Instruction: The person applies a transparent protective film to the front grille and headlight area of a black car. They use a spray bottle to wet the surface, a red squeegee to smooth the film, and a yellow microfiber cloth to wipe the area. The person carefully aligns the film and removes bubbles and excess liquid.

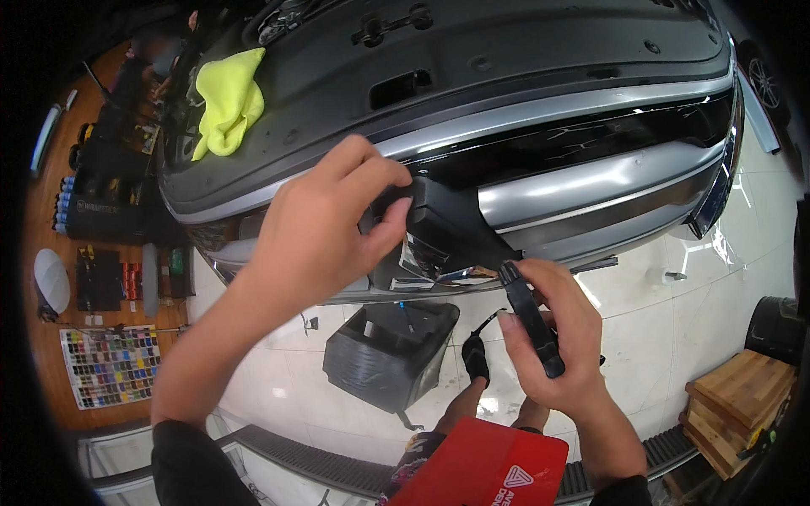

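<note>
A person bends over the silver, smooth-painted bumper (582, 190) of a car, both bare hands at work on a dark, flexible-looking black sheet (456, 223) that stands out from its face. The left hand (325, 228) pinches the sheet's upper edge between thumb and forefinger; the right hand (564, 325) grips a long black handheld tool (533, 325) with a ridged upper end, which points at the sheet's lower corner. Whether tool and sheet touch cannot be told.

The step in hand looks like holding the sheet away from the panel while the tool is brought to its edge. The next move seems to call for even tension from the left hand and a light, controlled right, since a slip could mark the paint.

Above, a crumpled bright yellow-green cloth (228, 101) lies on the car's matte black plastic cover (523, 51); below, an angular dark grey bin (380, 358) stands on the pale tiled floor (295, 379).
</note>
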Motion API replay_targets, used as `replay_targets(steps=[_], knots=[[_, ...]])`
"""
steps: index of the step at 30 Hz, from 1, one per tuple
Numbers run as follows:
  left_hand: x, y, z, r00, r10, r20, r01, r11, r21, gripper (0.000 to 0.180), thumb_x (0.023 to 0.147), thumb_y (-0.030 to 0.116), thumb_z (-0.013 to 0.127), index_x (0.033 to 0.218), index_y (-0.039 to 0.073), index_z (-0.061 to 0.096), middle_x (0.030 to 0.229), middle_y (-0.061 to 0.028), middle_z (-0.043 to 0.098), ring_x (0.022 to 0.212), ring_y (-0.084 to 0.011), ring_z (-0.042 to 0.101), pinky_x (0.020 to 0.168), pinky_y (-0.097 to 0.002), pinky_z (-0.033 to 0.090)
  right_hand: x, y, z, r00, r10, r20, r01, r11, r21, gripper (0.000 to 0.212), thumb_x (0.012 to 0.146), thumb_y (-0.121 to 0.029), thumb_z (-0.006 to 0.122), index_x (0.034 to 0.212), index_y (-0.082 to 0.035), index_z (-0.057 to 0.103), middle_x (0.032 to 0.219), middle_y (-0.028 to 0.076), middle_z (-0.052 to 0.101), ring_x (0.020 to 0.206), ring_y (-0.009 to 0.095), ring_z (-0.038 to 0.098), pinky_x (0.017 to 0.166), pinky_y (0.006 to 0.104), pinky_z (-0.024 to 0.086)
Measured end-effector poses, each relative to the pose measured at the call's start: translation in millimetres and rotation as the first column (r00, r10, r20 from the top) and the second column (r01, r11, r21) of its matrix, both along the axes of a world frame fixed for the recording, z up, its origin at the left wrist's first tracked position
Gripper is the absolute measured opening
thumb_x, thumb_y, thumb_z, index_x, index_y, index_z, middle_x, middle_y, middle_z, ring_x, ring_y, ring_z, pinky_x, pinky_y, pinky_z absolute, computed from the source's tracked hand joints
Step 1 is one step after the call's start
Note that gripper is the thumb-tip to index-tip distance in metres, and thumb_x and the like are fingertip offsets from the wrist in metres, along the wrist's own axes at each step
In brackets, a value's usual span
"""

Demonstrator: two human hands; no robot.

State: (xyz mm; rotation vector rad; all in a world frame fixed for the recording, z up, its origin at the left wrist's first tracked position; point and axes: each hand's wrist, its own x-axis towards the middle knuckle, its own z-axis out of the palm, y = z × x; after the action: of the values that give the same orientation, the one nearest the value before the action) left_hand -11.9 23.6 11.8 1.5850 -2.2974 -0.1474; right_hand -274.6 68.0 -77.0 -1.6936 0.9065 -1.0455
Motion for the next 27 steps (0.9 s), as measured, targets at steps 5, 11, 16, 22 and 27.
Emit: replay_targets(steps=[5, 11, 16, 22, 27], knots=[[-24, 42, -21, 0.534, 0.580, -0.615, -0.225, 0.799, 0.558, 0.031, 0.096, 0.008, 0.073, 0.127, 0.000, 0.074, 0.075, -0.0043, 0.068, 0.058, -0.0019, 0.053, 0.047, -0.0203, 0.037, 2, 6, 3, 0.998, -0.024, 0.057, 0.018, 0.995, 0.100, 0.048, 0.082, 0.003, 0.072, 0.129, 0.005, 0.062, 0.123, 0.021, 0.063, 0.090, 0.022, 0.069, 0.065, 0.0273, 0.057], [-36, 68, -31, -0.423, 0.557, -0.714, 0.213, 0.827, 0.520, 0.060, 0.107, 0.011, 0.042, 0.163, -0.005, 0.028, 0.113, -0.0179, 0.067, 0.062, -0.0086, 0.052, 0.040, -0.0180, 0.039, -10, 28, -6, 0.993, -0.080, 0.090, 0.047, 0.946, 0.320, 0.038, 0.085, 0.003, 0.068, 0.123, 0.006, 0.063, 0.118, 0.018, 0.064, 0.095, 0.023, 0.067, 0.081, 0.0311, 0.054], [-34, 76, -42, -0.863, 0.366, -0.348, 0.330, 0.931, 0.159, 0.060, 0.105, 0.009, 0.039, 0.163, -0.005, 0.027, 0.123, -0.0193, 0.065, 0.071, -0.0128, 0.053, 0.041, -0.0203, 0.046, -15, 36, 4, 0.998, -0.015, 0.063, -0.013, 0.909, 0.417, 0.034, 0.086, 0.002, 0.068, 0.120, 0.007, 0.062, 0.114, 0.019, 0.065, 0.099, 0.025, 0.067, 0.088, 0.0329, 0.052], [-39, 67, -49, -0.878, 0.350, -0.328, 0.301, 0.934, 0.191, 0.055, 0.103, 0.011, 0.047, 0.157, -0.001, 0.043, 0.118, -0.0150, 0.071, 0.069, -0.0116, 0.055, 0.040, -0.0186, 0.043, -27, 30, 7, 0.998, 0.063, -0.020, -0.051, 0.923, 0.382, 0.035, 0.086, 0.001, 0.069, 0.120, 0.006, 0.062, 0.118, 0.020, 0.065, 0.098, 0.025, 0.068, 0.085, 0.0326, 0.054], [-44, 67, -44, -0.888, 0.328, -0.322, 0.261, 0.937, 0.232, 0.056, 0.102, 0.012, 0.047, 0.157, -0.002, 0.043, 0.125, -0.0166, 0.070, 0.069, -0.0122, 0.055, 0.040, -0.0186, 0.044, -34, 21, 12, 0.998, 0.059, -0.009, -0.052, 0.927, 0.373, 0.035, 0.087, 0.001, 0.069, 0.121, 0.006, 0.062, 0.119, 0.020, 0.065, 0.097, 0.025, 0.068, 0.084, 0.0323, 0.054]])
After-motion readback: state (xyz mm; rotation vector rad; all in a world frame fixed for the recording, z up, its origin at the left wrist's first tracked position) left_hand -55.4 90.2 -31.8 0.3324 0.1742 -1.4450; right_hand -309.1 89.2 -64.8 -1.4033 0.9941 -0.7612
